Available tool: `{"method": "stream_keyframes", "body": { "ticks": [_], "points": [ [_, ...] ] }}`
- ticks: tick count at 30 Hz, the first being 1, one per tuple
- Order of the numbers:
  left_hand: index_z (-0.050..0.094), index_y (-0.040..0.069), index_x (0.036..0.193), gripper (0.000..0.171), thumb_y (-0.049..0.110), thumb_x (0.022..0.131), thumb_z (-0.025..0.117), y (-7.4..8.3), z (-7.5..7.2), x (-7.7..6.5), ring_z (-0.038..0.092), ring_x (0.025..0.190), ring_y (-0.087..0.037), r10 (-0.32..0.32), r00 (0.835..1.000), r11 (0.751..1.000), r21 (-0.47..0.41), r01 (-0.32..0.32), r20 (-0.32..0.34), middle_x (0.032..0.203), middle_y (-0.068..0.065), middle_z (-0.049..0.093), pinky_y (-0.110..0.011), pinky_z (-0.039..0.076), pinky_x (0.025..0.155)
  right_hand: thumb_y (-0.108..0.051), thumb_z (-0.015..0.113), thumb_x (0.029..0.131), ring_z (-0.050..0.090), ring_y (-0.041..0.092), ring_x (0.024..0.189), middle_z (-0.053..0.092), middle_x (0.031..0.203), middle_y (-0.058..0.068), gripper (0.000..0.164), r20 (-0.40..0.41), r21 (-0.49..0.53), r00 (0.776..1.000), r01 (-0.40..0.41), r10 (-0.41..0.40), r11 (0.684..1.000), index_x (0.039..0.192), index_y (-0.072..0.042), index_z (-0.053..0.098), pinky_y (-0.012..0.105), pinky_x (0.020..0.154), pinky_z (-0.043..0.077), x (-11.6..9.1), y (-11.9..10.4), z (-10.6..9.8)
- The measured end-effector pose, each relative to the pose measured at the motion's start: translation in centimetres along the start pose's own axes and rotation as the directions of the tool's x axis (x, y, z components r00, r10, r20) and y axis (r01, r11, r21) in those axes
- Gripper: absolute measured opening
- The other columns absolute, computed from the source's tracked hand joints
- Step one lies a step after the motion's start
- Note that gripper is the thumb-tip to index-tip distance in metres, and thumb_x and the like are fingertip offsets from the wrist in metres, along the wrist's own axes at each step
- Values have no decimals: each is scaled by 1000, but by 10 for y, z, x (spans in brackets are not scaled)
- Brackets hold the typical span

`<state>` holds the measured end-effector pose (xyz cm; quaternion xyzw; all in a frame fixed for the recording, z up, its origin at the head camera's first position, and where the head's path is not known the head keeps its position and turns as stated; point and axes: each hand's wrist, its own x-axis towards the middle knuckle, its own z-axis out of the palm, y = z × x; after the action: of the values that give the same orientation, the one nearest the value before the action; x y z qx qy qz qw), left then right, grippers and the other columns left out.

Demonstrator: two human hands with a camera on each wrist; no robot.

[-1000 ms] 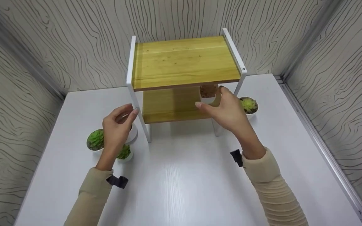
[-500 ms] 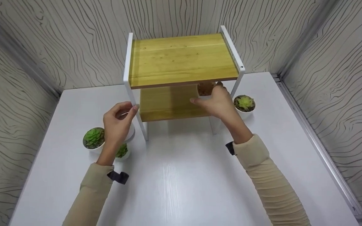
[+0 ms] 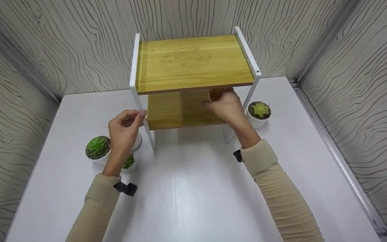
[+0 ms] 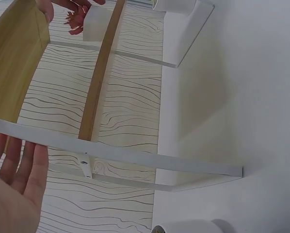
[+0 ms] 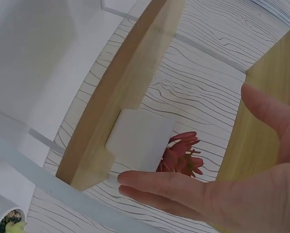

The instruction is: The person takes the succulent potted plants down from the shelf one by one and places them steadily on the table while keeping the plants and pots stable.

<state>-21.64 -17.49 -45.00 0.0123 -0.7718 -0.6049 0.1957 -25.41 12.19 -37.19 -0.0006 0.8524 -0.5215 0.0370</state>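
Observation:
A two-tier shelf (image 3: 195,64) with wooden boards and a white frame stands at the back of the table. My left hand (image 3: 124,132) pinches its left front post (image 4: 62,141), fingers on one side and the thumb by the other. On the lower board sits a white pot (image 5: 140,141) with a red succulent (image 5: 181,158), toward the right end. Reaching between the two boards, my right hand (image 3: 228,107) has straight fingers beside this pot and the thumb held apart. Whether the fingers touch the pot I cannot tell. The upper board and the hand partly hide the plant in the head view.
Left of the shelf are two green potted succulents (image 3: 97,148) (image 3: 128,161) and a white pot (image 3: 137,141) mostly behind the left hand. A yellow-green potted succulent (image 3: 259,111) stands to the right. Patterned panels (image 3: 193,16) enclose the white table (image 3: 180,201).
My right hand has moved slightly left and deeper between the boards, closer around the red succulent's pot. The left hand stays at the post. The head view has shifted a little.

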Motion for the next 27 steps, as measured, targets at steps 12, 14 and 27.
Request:
{"method": "stream_keyframes", "body": {
  "ticks": [12,14,27],
  "points": [
    [81,6,105,28,32,97,77,-1,-3,1,78,94,-18,-55,997,997,-46,58,57,99,3,79,-25,64,87,-13,81,87,54,18,97,59,105,9,41,-79,36,997,-15,18,999,114,-1,53,29,80,45,9,13,6],
    [81,6,107,29,33,98,76,-1,-4,2,78,93,-17,-66,996,997,-44,69,65,101,2,80,-25,64,87,-14,82,86,52,18,90,58,95,5,35,-92,14,996,-5,7,1000,106,-3,54,28,75,43,11,15,7],
    [81,5,112,27,28,101,72,3,-6,1,78,101,-23,-75,993,995,-56,81,90,108,-6,80,-24,63,91,-14,77,87,51,12,70,65,72,0,10,-153,-71,988,-16,5,997,85,-9,68,26,65,39,22,29,12]
  ]
}}
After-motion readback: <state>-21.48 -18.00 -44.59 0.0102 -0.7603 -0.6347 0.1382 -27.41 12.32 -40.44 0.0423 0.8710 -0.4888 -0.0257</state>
